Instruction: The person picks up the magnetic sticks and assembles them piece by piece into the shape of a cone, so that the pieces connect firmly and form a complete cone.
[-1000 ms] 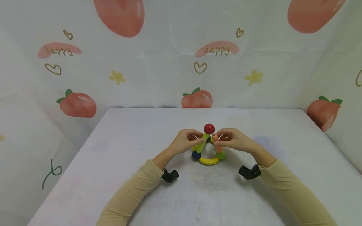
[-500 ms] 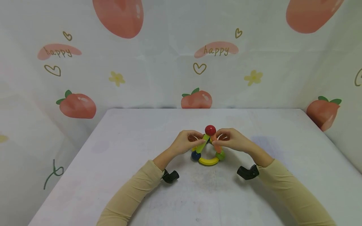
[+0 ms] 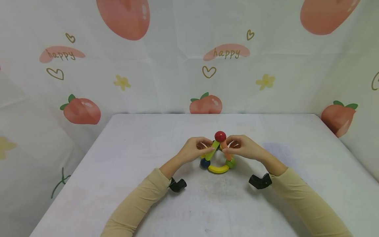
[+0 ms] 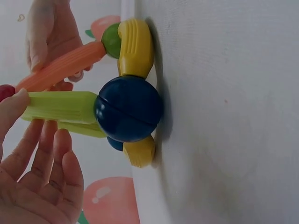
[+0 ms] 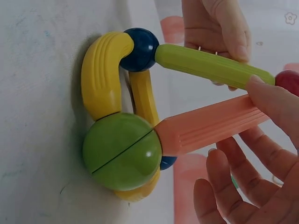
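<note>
A magnetic stick-and-ball toy stands on the table, its curved yellow sticks forming a ring at the base. My left hand pinches the lime green stick, which slants up from a dark blue ball. On the other side, my right hand pinches the orange stick, rising from a green ball. Both sticks meet the red ball at the top. Behind them, a second lime green stick and another blue ball are partly hidden.
The white table extends around the toy to a back edge at the printed curtain. A black angled piece is by the left wrist, and a similar black piece is by the right wrist.
The orange stick's upper end, apart from the red ball a second ago, has tilted left and now meets it. The red ball has shifted slightly right and down. Both hands keep their grip.
</note>
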Demonstrator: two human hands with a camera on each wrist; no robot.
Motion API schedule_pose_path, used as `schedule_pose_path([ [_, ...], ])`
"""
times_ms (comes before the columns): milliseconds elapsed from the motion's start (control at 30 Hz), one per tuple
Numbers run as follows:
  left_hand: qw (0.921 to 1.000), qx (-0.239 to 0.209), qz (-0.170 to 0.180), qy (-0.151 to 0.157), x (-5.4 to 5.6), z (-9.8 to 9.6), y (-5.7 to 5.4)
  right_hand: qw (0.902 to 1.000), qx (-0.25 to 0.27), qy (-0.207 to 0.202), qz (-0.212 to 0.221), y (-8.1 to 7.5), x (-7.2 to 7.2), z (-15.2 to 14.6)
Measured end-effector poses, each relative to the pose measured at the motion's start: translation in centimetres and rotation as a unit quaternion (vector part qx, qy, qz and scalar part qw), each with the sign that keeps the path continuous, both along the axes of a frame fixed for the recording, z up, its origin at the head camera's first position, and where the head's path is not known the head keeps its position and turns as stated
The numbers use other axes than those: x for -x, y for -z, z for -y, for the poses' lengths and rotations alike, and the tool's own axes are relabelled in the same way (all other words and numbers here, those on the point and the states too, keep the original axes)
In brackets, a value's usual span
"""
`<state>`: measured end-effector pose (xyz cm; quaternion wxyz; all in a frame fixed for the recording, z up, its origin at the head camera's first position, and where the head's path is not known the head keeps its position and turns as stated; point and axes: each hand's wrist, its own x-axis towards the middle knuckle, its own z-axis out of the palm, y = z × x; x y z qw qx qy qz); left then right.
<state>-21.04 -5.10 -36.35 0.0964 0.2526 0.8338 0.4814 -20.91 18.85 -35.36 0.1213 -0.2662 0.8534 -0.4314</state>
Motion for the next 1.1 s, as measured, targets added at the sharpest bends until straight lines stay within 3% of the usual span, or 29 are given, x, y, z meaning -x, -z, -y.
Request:
schedule_pose_path([
  [467,0.9915,0.12,0.007,0.051,-0.3,1.4,0.2,0.9979,-0.058,-0.013,0.025,0.8,-0.5,-1.3],
  [800,0.9891,0.142,-0.01,0.037,-0.3,1.2,0.3,0.998,-0.062,-0.009,0.004,1.2,-0.3,-1.1],
  [1100,0.99,0.14,-0.016,0.001,0.3,1.3,0.5,0.9988,-0.043,0.003,-0.021,1.7,0.3,-0.7],
])
